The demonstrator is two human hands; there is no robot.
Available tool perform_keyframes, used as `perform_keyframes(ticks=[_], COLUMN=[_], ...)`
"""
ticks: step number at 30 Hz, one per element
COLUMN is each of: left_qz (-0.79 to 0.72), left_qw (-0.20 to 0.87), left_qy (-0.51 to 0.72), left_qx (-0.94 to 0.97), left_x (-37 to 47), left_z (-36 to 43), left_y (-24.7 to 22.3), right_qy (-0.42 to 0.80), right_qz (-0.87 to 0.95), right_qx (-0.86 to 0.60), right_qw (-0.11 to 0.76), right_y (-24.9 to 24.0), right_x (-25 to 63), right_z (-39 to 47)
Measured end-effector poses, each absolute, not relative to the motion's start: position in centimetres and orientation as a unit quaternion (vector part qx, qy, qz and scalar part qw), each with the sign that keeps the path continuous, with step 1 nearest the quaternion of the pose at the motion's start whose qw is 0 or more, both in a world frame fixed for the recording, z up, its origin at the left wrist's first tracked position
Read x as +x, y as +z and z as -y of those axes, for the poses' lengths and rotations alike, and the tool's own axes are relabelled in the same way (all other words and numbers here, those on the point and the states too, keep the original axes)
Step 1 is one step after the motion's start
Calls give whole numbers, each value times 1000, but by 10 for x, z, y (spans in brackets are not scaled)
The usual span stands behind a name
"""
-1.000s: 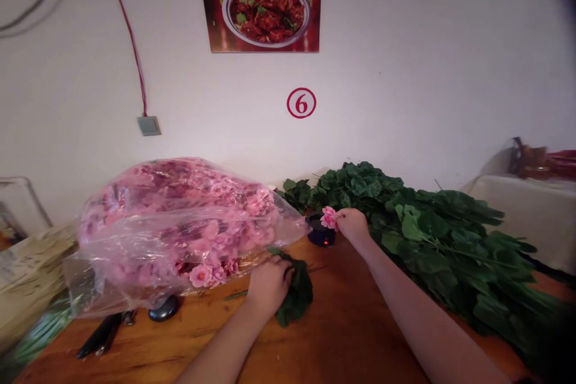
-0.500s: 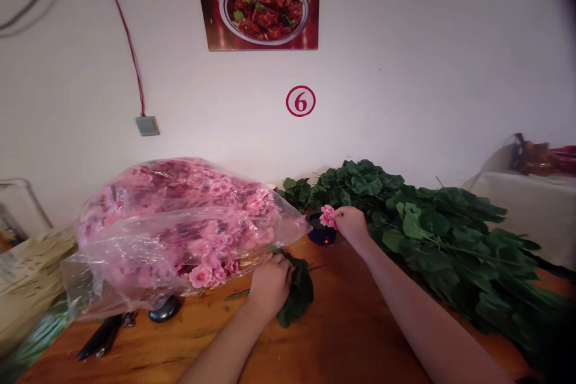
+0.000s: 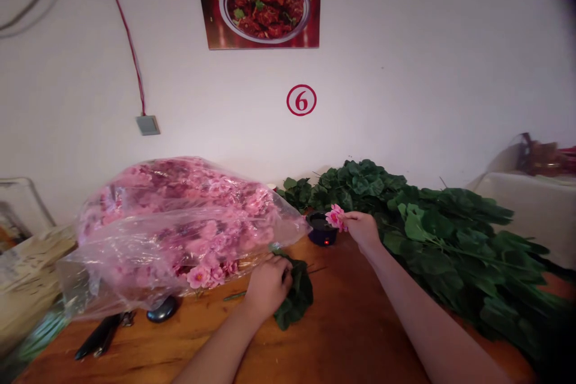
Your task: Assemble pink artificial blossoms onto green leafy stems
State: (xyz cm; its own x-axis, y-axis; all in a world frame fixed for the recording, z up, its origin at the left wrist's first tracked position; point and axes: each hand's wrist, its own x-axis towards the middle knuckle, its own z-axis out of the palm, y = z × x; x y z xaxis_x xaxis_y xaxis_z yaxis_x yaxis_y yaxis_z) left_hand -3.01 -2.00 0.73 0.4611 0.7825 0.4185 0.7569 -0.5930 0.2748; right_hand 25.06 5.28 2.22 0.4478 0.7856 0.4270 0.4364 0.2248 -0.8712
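A pink artificial flower (image 3: 335, 217) is pinched between the fingertips of my right hand (image 3: 361, 230), beside the rim of a small dark blue pot (image 3: 322, 236) with a glowing red light. My left hand (image 3: 270, 283) is closed around a green leafy stem (image 3: 296, 300) lying low over the wooden table. The stem's cut end sticks out to the left of that hand. Just left of it, a clear plastic bag (image 3: 189, 222) bulges with pink flowers, and a few flowers (image 3: 206, 276) spill from its open edge.
Piled leafy stems (image 3: 432, 240) cover the table's right side. A black-handled tool (image 3: 99, 333) and a dark rounded object (image 3: 162, 309) lie at the front left. Behind the table (image 3: 351, 336) rises a white wall with a food poster (image 3: 265, 6).
My right hand has moved slightly right with the flower, from over the pot to its right rim. My left hand stays on the leafy stem, almost unmoved.
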Motion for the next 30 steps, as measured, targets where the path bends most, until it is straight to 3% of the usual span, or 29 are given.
perform_keyframes(ticks=[13,18,22,30], left_qz=[-415,-412,-411,-420], left_qw=[168,243,334,386], left_qy=[320,358,385,410], left_qx=[835,801,756,712], left_x=[-31,-31,-33,-33], left_z=[8,1,-5,-10], left_y=[-1,-10,-18,-21], right_qy=[181,329,437,444], right_qz=[524,494,498,558], right_qx=[-594,-517,-483,-477], right_qw=[583,616,572,514], right_y=[34,43,38,24], right_x=[259,238,210,184], right_z=[-37,-26,-20,-14])
